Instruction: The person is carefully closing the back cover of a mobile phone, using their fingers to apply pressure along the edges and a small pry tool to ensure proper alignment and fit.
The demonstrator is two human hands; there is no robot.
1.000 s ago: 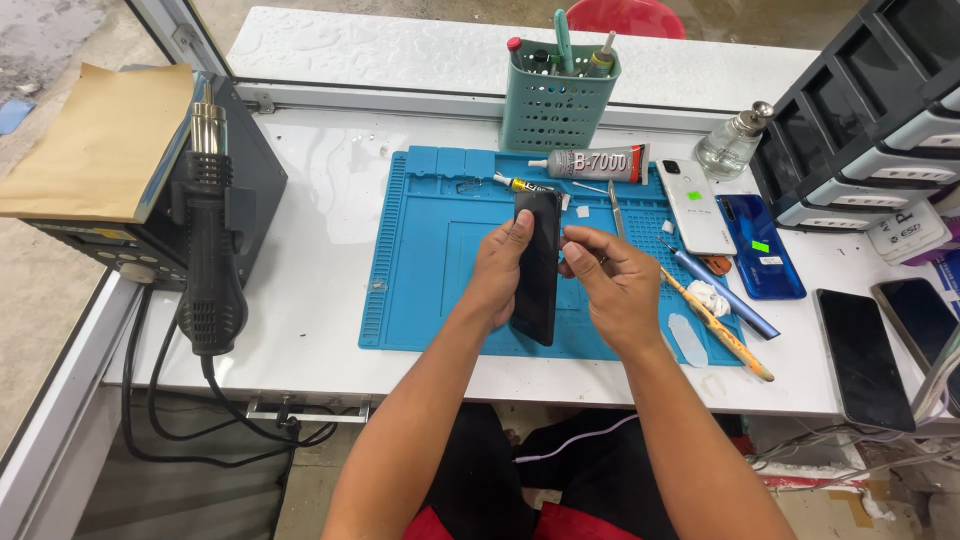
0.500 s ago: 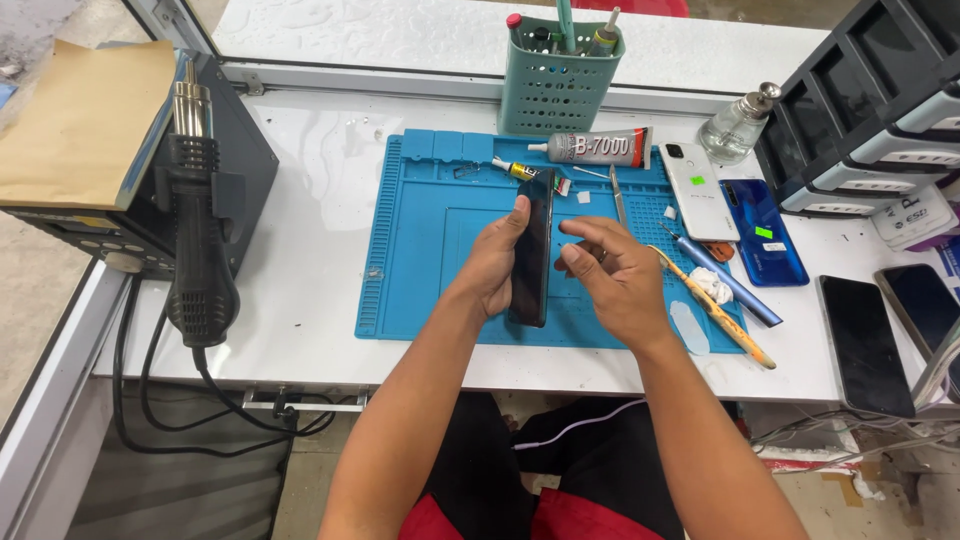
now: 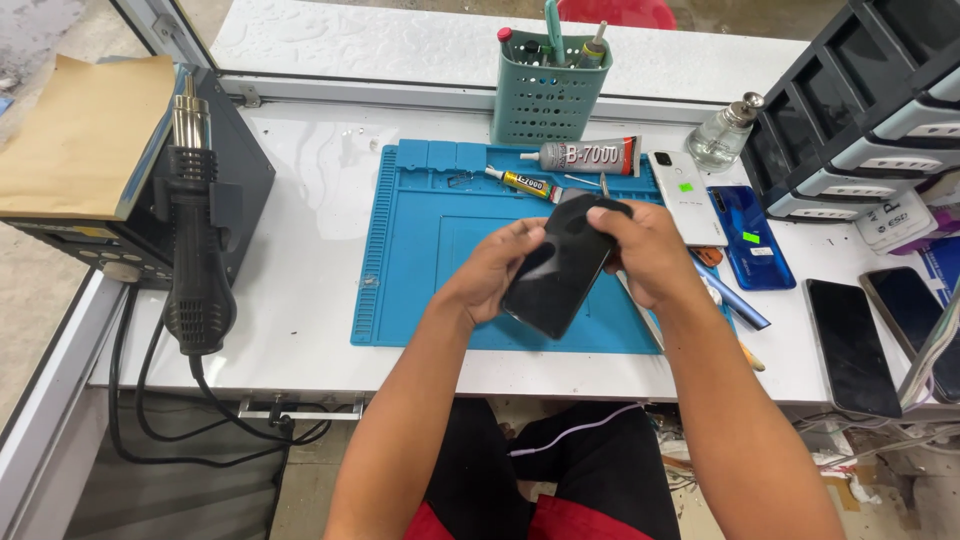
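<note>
I hold a black phone (image 3: 560,270) with both hands above the blue work mat (image 3: 420,250), its dark glossy face turned up toward me. My left hand (image 3: 495,270) grips its left edge from below. My right hand (image 3: 645,255) clasps its top right end. The phone is tilted, top end pointing away to the right.
A grey glue tube (image 3: 590,154) and a small yellow tube (image 3: 525,182) lie at the mat's far edge, below a teal tool basket (image 3: 545,100). White (image 3: 685,198) and blue (image 3: 750,238) phones lie right, dark phones (image 3: 852,345) further right. A hot-air station (image 3: 200,240) stands left; drawers (image 3: 860,100) far right.
The phone was held on edge with my right hand working at its side. It is now turned flat, face up, and lifted closer, with both hands clasping it.
</note>
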